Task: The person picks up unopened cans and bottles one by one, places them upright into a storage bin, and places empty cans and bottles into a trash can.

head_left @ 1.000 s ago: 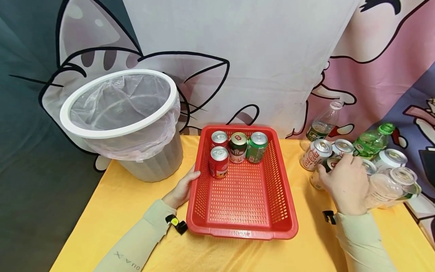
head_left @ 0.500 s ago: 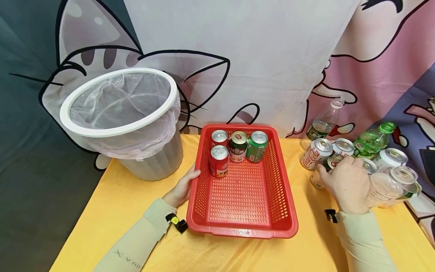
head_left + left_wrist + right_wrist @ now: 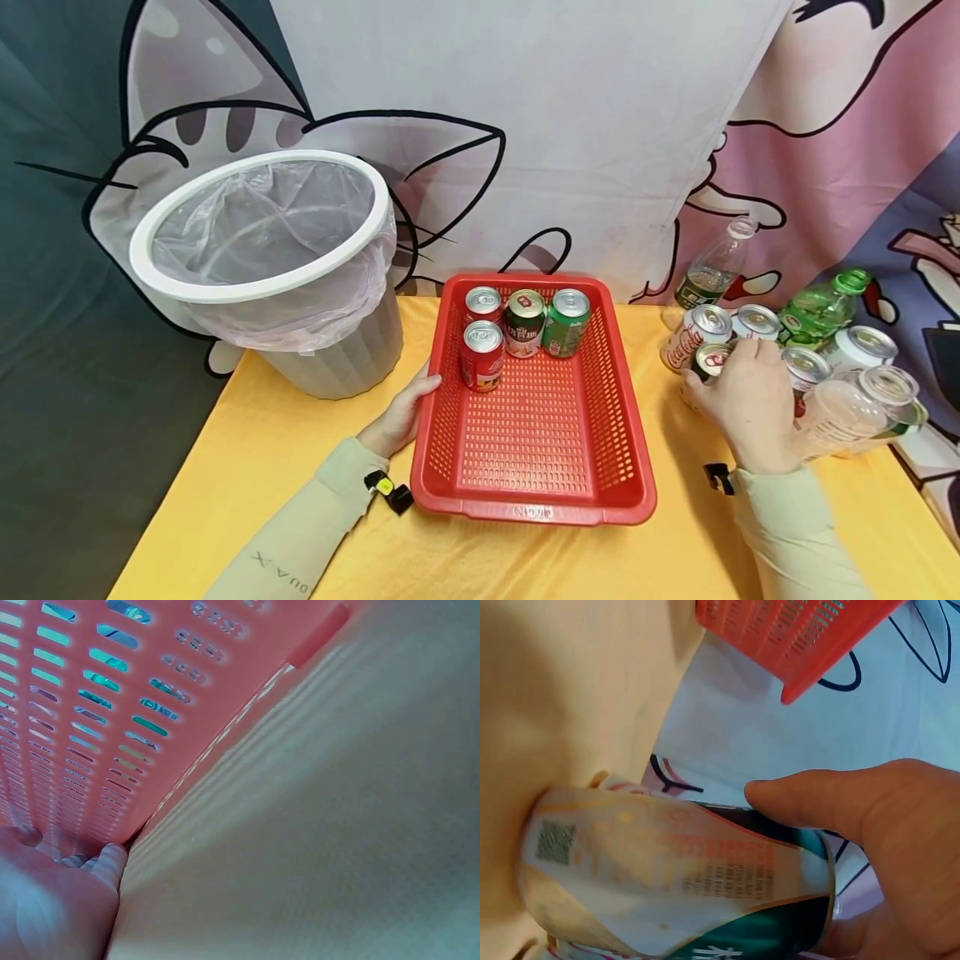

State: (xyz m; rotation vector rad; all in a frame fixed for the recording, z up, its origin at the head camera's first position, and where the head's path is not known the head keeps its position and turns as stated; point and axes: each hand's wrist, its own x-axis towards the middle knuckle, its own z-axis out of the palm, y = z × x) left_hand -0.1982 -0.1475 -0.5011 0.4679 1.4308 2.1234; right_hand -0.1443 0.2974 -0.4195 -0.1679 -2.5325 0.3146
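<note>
Standing upright, the gripped can [image 3: 660,862] shows green and white.

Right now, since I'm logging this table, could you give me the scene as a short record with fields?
Left hand: holds the left side of the red basket
Right hand: grips a cream-and-green can near its top
In the basket: two red cans, a dark green-and-pink can and a green can, all upright
Bin: left of the basket, lined with a bag
Bottles: clear bottle with dark label; green bottle; another clear bottle, right of the right hand
</note>
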